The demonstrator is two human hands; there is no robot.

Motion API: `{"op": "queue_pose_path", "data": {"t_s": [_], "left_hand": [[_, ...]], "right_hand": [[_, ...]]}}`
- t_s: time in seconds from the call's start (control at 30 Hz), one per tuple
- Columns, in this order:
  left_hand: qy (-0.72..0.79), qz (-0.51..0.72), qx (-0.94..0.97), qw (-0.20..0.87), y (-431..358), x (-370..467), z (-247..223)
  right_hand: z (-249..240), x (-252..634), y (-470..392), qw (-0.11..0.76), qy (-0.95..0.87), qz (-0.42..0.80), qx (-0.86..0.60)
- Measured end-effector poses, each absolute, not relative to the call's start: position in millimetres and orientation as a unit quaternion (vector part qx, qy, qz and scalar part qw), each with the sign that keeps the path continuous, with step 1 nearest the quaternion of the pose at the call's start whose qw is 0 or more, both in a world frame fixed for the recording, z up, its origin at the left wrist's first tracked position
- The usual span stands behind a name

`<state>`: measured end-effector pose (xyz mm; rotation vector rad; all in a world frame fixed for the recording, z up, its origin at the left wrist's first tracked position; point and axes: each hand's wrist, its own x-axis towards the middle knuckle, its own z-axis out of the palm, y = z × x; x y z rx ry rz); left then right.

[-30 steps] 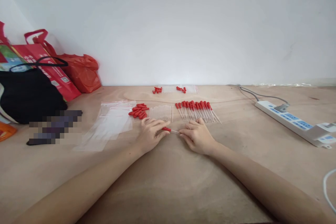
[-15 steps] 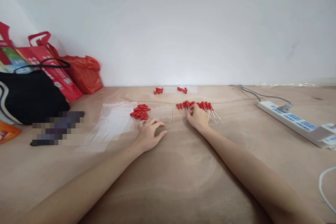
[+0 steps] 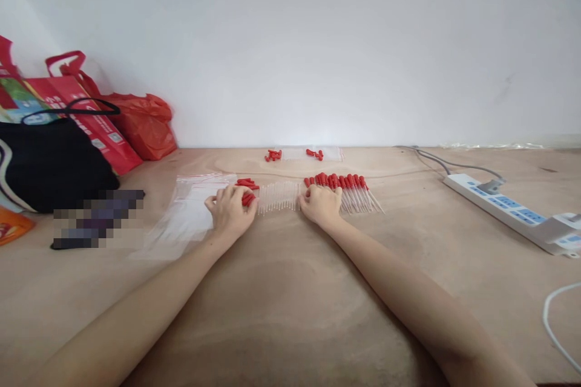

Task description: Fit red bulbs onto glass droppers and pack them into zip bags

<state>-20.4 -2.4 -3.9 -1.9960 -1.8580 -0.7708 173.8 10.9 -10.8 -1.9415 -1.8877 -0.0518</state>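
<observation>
My left hand lies over the pile of red rubber bulbs, its fingers curled down around some of them; whether a bulb is pinched is hidden. Just right of it lies a row of thin clear tubes. At the right end of that row, my right hand has its thumb and fingertips together, and what they may hold is too small to tell. Beyond and right of this hand, tubes with red bulbs on their ends lie side by side, partly covered by the hand.
Clear zip bags lie left of my left hand. By the wall are more red bulbs and a bag of tubes. A power strip is at right; a black bag and red bags stand left.
My left hand has moved left onto the loose red bulbs, its fingers now curled. My right hand has shifted left, from the bulb-tipped tubes to the edge of the bare tubes.
</observation>
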Motion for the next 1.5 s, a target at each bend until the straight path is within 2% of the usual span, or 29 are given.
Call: {"op": "queue_pose_path", "data": {"t_s": [0.43, 0.6, 0.73, 0.87, 1.0, 1.23, 1.5], "left_hand": [[-0.635, -0.24, -0.709, 0.19, 7, -34, -7], [-0.601, -0.298, -0.718, 0.187, 0, -31, -6], [-0.521, -0.304, -0.791, 0.103, -14, -21, -6], [-0.429, -0.269, -0.862, 0.018, -31, -6, -3], [-0.386, -0.216, -0.896, -0.043, -40, 3, -2], [-0.4, -0.213, -0.891, -0.039, -33, 7, -9], [-0.409, -0.227, -0.882, -0.057, -38, 12, -6]], "right_hand": [[-5, 151, 28, 0.113, -0.682, -0.011, -0.722], [-5, 161, 14, 0.18, -0.681, -0.06, -0.707], [-15, 192, -13, 0.259, -0.723, -0.08, -0.635], [-29, 229, -43, 0.31, -0.797, -0.02, -0.518], [-33, 247, -63, 0.319, -0.829, 0.02, -0.459], [-28, 235, -64, 0.297, -0.854, 0.031, -0.426], [-27, 233, -63, 0.318, -0.844, 0.043, -0.43]]}}
